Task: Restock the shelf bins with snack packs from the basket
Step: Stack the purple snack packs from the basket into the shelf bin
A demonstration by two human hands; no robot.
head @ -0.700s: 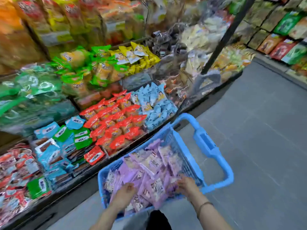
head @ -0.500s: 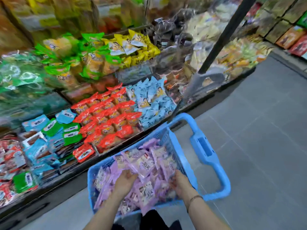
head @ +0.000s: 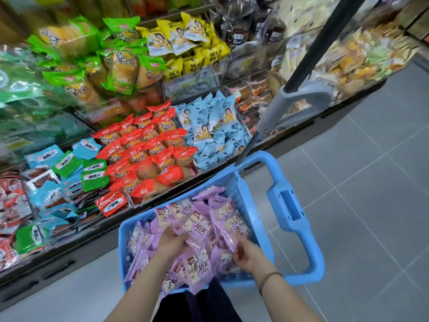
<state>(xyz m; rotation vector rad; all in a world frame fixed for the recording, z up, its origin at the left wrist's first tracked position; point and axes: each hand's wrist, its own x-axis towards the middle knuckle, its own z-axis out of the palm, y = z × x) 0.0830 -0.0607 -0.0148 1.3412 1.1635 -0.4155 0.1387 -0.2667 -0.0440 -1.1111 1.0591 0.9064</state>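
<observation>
Fingers (head: 178, 237) of the left hand (head: 170, 242) are curled down into the heap of purple snack packs (head: 199, 267), closing round several of them, while the right hand (head: 247, 254) curls its fingers against the packs on the other side of the same clump; how many packs each holds is hidden under the wrappers. All the purple packs lie in the blue basket (head: 263, 231), which stands on the grey floor (head: 348, 205) just beside the low shelf, its handle (head: 292, 212) lying away to the right. This looks like the gathering step, with none of this load lifted out yet. To do it well, the hands should squeeze the clump from both sides, since the glossy wrappers will likely slide on one another, and take a modest bunch rather than an overfull one. A straight lift should clear the basket's rim without snagging loose corners. No bin of purple packs shows among the red packs (head: 148, 149) and pale blue packs (head: 213, 129), so the target bin needs finding before the carry.
</observation>
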